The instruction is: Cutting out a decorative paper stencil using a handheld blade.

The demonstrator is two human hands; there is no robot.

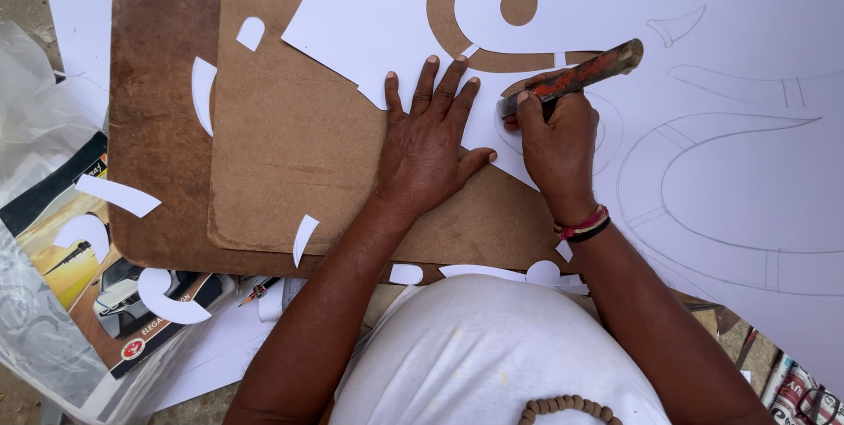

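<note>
My knife (571, 79), a worn tool with an orange-stained handle, sits clenched in my right hand (556, 145), its tip down on the white sheet (730, 56) just below the big curled cut-out where the board shows through. My left hand (428, 148) lies flat beside it, fingers spread, pressing the sheet's edge down; the thumb nearly meets my right knuckles. Pencilled curves (not cut) run across the sheet to the right of the knife. Under the sheet is a brown board (299, 144), lying on a darker board (158, 126) left of it. White scraps (203, 94) are scattered over both boards, left of my hand. Further left, past the boards, a printed box (79, 276) rests in clear plastic (35, 126). A red and black wristband (584, 225) circles my right wrist.
</note>
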